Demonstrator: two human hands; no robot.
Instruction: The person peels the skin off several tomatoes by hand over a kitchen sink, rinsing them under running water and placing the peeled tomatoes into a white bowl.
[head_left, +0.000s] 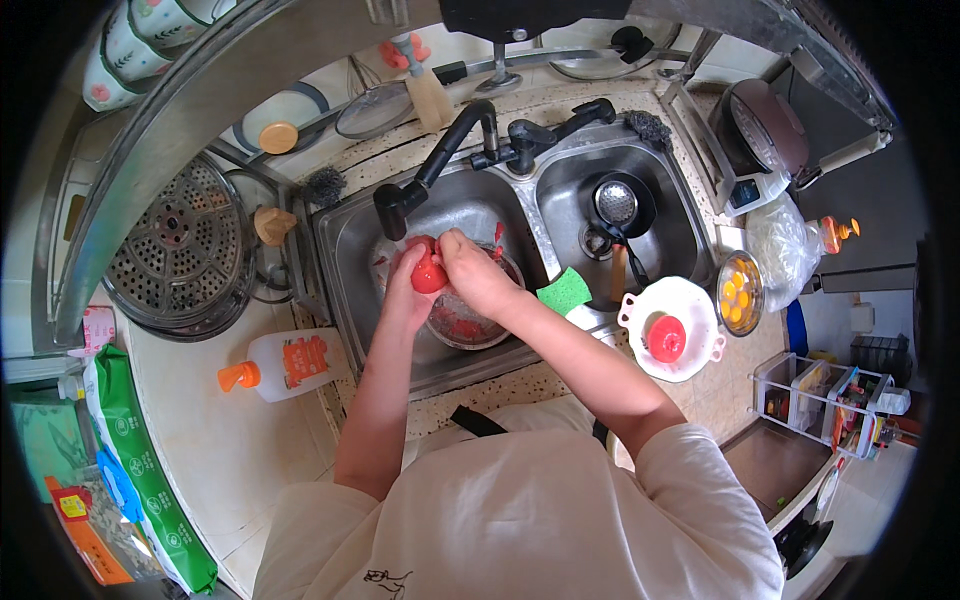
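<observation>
My left hand (407, 283) holds a peeled tomato (429, 276) over the left sink basin (480, 199), just below the black faucet's spout (391, 214). The fingers of my right hand (471, 270) are pinched against the tomato's right side; whether they grip a bit of skin is hidden. Beneath my hands a metal bowl (480, 343) holds water and red pieces, partly covered by my right hand and wrist. Red scraps (499, 232) lie by its upper edge. Another red tomato (666, 339) rests in a white bowl with handles (694, 300), right of the sink.
The right basin (555, 196) holds a small black pan (646, 206) and a skimmer (616, 202). A green scouring pad (564, 291) lies on the sink's rim. Egg yolks fill a glass bowl (752, 315) at right. A pump bottle (281, 366) lies left; steamer racks (176, 247) stand beyond.
</observation>
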